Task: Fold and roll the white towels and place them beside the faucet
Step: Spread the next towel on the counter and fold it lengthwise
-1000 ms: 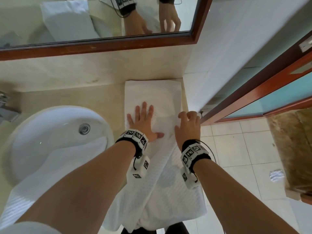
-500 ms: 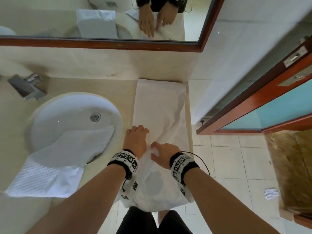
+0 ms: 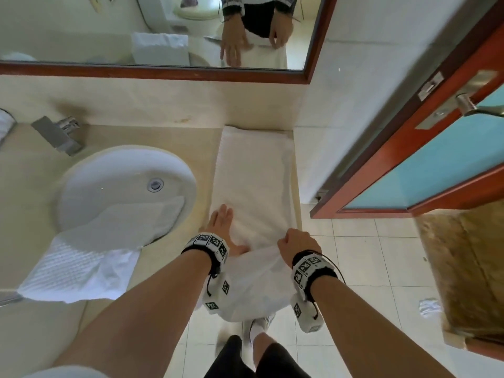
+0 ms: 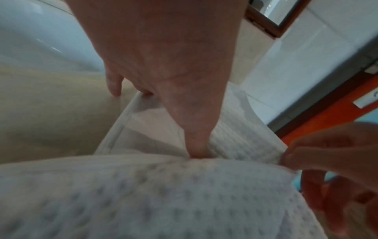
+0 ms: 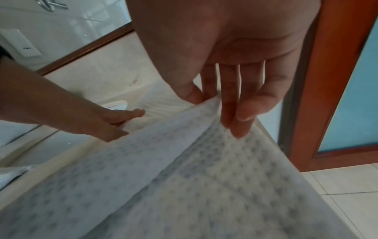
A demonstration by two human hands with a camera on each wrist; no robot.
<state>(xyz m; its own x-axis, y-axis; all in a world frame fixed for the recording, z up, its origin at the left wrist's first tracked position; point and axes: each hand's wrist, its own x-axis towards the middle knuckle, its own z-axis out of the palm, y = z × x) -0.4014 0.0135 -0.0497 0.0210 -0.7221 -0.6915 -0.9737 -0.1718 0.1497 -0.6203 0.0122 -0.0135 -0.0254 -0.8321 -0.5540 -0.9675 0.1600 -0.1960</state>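
A long folded white towel (image 3: 255,173) lies on the counter to the right of the sink, its near end hanging over the counter's front edge. My left hand (image 3: 221,223) rests flat on the towel's left edge, fingers straight; in the left wrist view its thumb (image 4: 197,142) presses into the crease. My right hand (image 3: 289,243) pinches the towel's near right edge (image 5: 210,106) and holds that part lifted off the counter. A second white towel (image 3: 90,252) is draped from the sink bowl over the counter's front. The faucet (image 3: 58,135) stands at the back left.
The white sink (image 3: 114,181) fills the counter's middle. A mirror (image 3: 152,72) runs along the back wall. A tiled wall and a wooden door frame (image 3: 387,159) close in the right side. A rolled white thing (image 3: 5,124) shows at the far left edge.
My right hand has taken hold of the towel's near edge and lifted it. My left hand has flattened out along the towel's left edge.
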